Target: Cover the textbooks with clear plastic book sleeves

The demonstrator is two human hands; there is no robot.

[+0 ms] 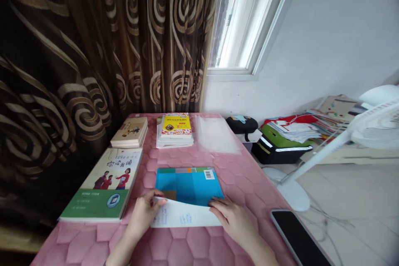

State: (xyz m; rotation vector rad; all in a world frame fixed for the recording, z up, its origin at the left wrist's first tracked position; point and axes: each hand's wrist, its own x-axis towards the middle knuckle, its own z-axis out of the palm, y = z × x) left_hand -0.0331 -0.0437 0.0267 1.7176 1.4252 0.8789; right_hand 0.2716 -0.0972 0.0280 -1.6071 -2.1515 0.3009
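From where I stand, the far left of the pink quilted cover [174, 251] carries a stack of tan books [131, 131], and nearer, also on the left, lies a thick green-and-white book [104, 183], a little apart from the left hand [146, 212]. That hand's fingers are nearly closed, the thumb on the near face of a white sheet [187, 216] and the fingertips behind it, pinching its left end. The sheet, marked with faint writing, runs along the near side of a blue book [191, 185], which lies flat in the middle, its barcode toward the far right; whether sheet and book are joined I can't make out. The sheet's far edge dips between the hands, so I'd keep a light, even pull at both ends, enough to take out the sag without creasing it. The right hand [235, 218] lies with its fingers together and slightly bent over the sheet's right end, fingertips by the book's near right corner; I cannot tell how its thumb grips. To my mind, both hands should work level, keeping that edge parallel to the book. A phone [301, 237] lies at the near right, best kept clear of the right forearm.
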